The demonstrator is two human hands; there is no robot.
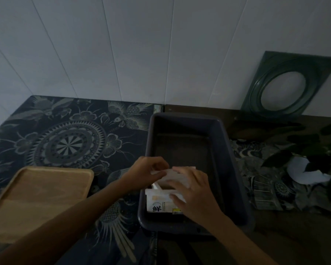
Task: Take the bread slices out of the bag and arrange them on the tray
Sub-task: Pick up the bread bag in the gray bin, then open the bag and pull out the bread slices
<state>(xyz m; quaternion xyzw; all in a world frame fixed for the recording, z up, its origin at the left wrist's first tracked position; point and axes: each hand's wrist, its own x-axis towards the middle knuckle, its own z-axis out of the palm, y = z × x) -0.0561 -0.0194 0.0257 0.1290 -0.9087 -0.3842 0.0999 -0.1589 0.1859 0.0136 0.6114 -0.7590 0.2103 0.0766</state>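
Observation:
A white bread bag with black printed characters stands in the near end of a dark grey plastic bin. My left hand pinches the bag's top flap from the left. My right hand grips the same flap from the right, fingers curled over it. The bag's mouth looks partly parted between my hands; no slice shows clearly. An empty wooden tray lies to the left on the patterned mat.
A dark floral mat covers the table up to a white panelled wall. A green square frame with a round hole leans on the wall at the right. A leafy plant and white paper sit right of the bin.

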